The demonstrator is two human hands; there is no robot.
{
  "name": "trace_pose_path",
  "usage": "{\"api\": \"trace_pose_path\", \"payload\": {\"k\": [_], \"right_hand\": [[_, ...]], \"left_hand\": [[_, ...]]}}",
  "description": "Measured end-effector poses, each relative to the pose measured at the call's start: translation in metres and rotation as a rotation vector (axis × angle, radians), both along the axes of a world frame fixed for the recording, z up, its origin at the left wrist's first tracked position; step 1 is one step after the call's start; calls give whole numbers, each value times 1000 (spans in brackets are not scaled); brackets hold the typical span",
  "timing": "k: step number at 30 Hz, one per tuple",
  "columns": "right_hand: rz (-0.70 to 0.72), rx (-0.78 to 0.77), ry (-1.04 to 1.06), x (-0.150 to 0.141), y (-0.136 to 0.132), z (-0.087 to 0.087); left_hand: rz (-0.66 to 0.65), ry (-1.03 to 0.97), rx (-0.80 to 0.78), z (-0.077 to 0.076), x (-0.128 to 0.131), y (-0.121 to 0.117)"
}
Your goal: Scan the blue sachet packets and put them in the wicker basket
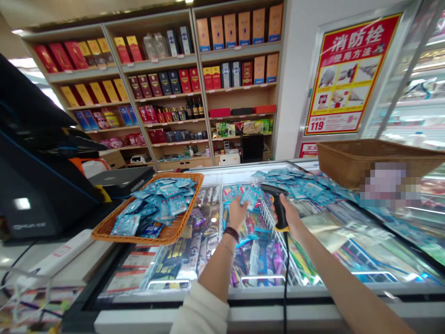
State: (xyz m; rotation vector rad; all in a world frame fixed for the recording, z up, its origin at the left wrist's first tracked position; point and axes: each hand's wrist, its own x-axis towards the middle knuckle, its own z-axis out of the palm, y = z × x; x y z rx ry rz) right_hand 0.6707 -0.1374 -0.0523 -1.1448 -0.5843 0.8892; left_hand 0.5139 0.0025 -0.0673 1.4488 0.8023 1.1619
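Observation:
My left hand (238, 212) pinches a small blue packet (249, 197) over the glass-topped freezer. In my right hand (288, 214) is a black and yellow barcode scanner (280, 208), its head pointing left toward the packet and its cable hanging down. An orange wicker basket (193, 199) to the left holds a heap of similar blue packets (167, 197). More loose blue packets (309, 188) lie spread on the freezer top to the right of the scanner. My right fingers are partly hidden behind the scanner's handle.
A brown basket (347, 160) stands at the back right. The freezer (208, 297) shows frozen goods under its glass. A dark checkout machine (38, 185) and a black box (121, 181) are at left. Shelves (163, 60) of boxed bottles line the wall.

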Motion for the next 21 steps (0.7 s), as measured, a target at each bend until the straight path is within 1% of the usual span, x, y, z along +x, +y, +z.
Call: {"api": "trace_pose_path", "payload": {"k": [2,4,6,9,13,16,21], "right_hand": [[64,-6,-17,-10,1,2],[97,-16,-46,-20,1,5],[111,-32,-86,-26,0,8],[118,-40,-127,-30,-3,13],[152,-49,-107,-28,-5,16],[148,-52,-105,-27,-2,11],[100,-70,-135,-23,6,-2]], "left_hand": [[-20,-130,-117,0,-7,2],[-32,-215,-186,1,-12,4],[-18,-262,-191,2,-14,6],[-2,-278,-175,1,-15,7],[-6,-317,-161,-1,-13,7],[-7,-350,-160,-2,-13,7],[4,-338,-177,-1,-14,6]]}}
